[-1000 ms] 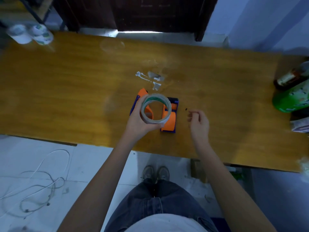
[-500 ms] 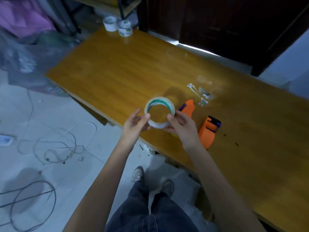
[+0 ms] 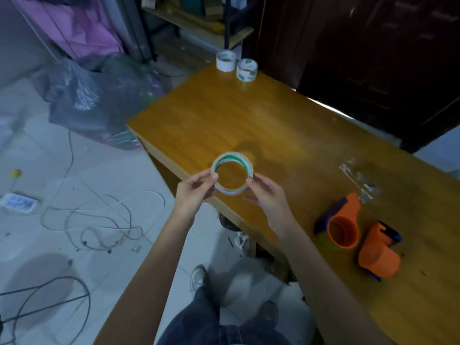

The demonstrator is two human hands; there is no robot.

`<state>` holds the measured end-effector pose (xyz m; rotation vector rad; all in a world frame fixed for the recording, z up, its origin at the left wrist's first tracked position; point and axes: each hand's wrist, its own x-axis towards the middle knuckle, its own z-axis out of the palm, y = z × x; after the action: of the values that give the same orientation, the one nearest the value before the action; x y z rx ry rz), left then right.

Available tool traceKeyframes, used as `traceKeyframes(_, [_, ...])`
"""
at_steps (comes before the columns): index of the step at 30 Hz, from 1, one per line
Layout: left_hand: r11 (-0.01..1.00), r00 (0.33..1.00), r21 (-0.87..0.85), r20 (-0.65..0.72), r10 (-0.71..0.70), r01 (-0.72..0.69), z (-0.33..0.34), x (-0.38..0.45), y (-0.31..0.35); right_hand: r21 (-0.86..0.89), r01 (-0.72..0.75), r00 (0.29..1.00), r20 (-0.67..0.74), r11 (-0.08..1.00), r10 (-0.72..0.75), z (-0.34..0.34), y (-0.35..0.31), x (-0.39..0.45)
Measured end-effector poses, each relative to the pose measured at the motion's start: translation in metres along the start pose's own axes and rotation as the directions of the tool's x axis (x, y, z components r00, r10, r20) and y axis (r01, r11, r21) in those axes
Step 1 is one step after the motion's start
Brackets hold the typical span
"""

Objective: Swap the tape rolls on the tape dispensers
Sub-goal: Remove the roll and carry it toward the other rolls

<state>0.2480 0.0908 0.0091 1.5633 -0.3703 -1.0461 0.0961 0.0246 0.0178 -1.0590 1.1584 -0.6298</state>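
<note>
A long wooden table [image 3: 224,115] runs from upper centre to lower right over a pale tiled floor; at frame centre the left hand [image 3: 194,192] and right hand [image 3: 267,195] pinch a thin tape roll [image 3: 232,173] between fingertips, its open ring facing the camera; two orange tape dispensers [image 3: 358,242] lie at lower right, nearer the right hand; two spare rolls [image 3: 236,64] stand well apart at the table's far corner, upper centre, likely the next fetch.

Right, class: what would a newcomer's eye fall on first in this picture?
A nearly spent tape roll held up between the left hand and right hand, over the table's near edge. Then two orange dispensers lying at the right, and two tape rolls at the far corner.
</note>
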Motion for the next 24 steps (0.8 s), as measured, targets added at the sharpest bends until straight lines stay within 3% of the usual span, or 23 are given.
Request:
traceKeyframes(10, [1.0, 0.999, 0.015, 0.036, 0.02, -0.021, -0.068, 0.094, 0.056, 0.074, -0.038, 0.995, -0.086, 0.997, 0.044, 0.104, -0.028, 0.059])
traceKeyframes(19, [0.998, 0.996, 0.061, 0.085, -0.026, 0.021, -0.067, 0.181, 0.078, 0.07, -0.016, 0.986, -0.164, 0.997, 0.027, 0.134, -0.045, 0.133])
traceKeyframes(24, [0.982, 0.99, 0.188, 0.141, -0.025, -0.002, -0.053, 0.251, 0.098, 0.086, -0.01, 0.973, -0.229, 0.996, 0.03, 0.144, -0.053, 0.194])
